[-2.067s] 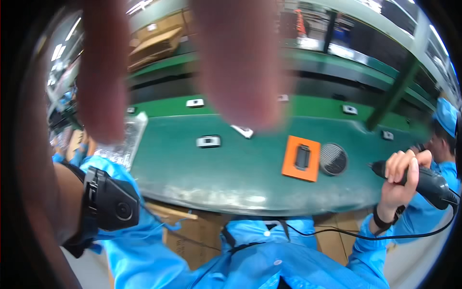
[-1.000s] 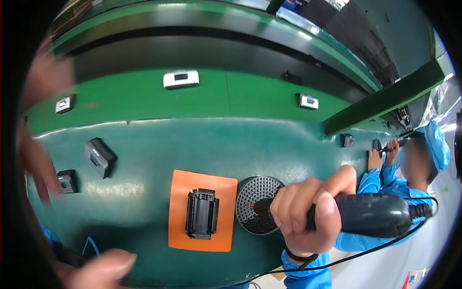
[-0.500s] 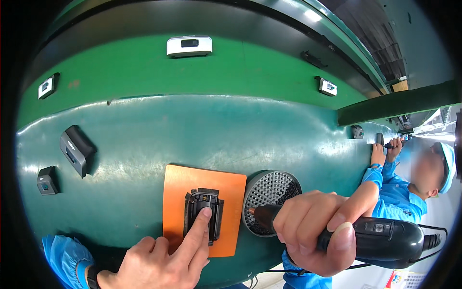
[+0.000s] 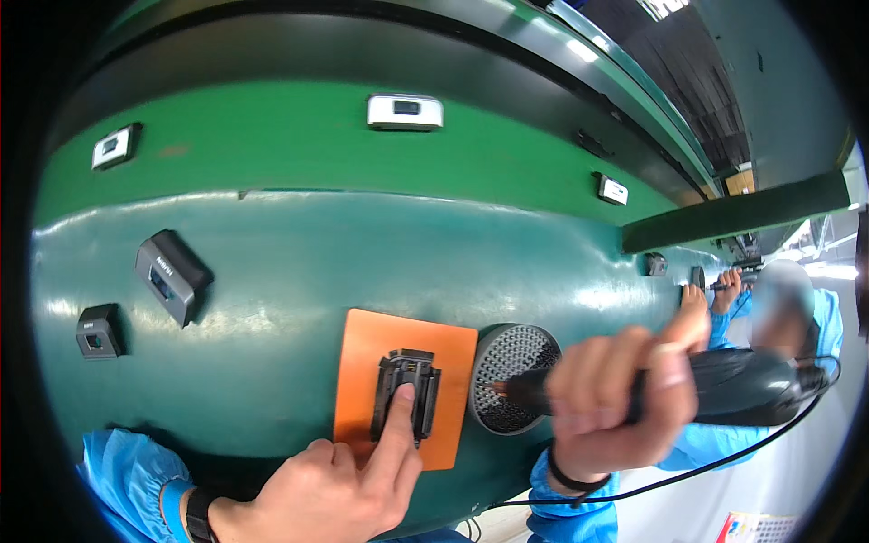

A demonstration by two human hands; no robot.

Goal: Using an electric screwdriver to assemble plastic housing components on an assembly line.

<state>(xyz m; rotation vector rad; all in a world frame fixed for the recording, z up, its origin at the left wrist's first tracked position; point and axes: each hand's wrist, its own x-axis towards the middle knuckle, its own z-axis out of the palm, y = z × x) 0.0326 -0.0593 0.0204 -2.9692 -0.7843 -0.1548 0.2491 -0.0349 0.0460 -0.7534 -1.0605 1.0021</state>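
Note:
A black plastic housing lies on an orange pad. My left hand steadies it, the index finger stretched out and pressed into its middle, the other fingers bent beside it. In my right hand is a black electric screwdriver, gripped around its body and blurred by motion. Its copper-coloured tip points left, over a round grey dish full of small holes. Small dark pieces, probably screws, gather at the dish's right and lower side. Whether the tip touches anything in the dish, I cannot tell.
Two dark grey device casings stand at the left of the green table. Several white-fronted units sit on a green strip behind. A dark green beam juts in at right, near a co-worker in blue. The screwdriver's cable trails below.
My view has shifted, so most nearby things appear farther right. The screwdriver's tip has gone from the dish's left rim to above its inside. My left finger stays on the housing.

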